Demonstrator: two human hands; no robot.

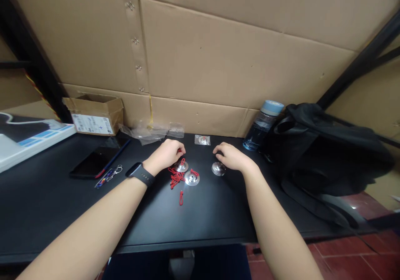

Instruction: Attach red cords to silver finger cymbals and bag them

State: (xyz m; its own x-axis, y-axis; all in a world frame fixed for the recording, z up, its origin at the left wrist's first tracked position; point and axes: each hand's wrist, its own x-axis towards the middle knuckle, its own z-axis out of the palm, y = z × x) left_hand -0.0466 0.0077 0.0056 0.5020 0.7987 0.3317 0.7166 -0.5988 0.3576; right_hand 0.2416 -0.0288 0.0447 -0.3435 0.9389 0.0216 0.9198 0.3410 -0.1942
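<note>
Head view, the only one. Both forearms reach forward over the black worktop (62, 196). The hands are apart, with a clear gap between them.

The left hand (165, 153), with a black smartwatch (140, 174) on its wrist, lies palm down with fingers curled. Its fingertips are at the far left disc (181, 166), a small shiny metal disc with a red cord on top. The fingers hide the contact, so I cannot tell whether it is pinched or just touched.

The red cords (175, 178) are bunched just on the near side of that hand, touching the disc. The second disc (191, 178) sits just to the right of the cords and nearer the person, between the two hands but closer to the left one. A loose red loop (181, 197) lies on its own nearer the person, apart from the bunch, with its long axis running roughly towards and away from the person.

The right hand (233, 157) is also palm down with fingers bent. The metal dome (218, 168) sits just beside its thumb side. Whether they touch, and whether there is any grip, is unclear.

The bagged disc (202, 140) lies past both hands towards the cardboard wall, about midway between them.

To the right are a water bottle (262, 126) and a black backpack (325, 146). To the left are a phone (93, 161), a pen (114, 157), a keychain (109, 175), a cardboard box (93, 113) and some plastic bags (150, 132).
</note>
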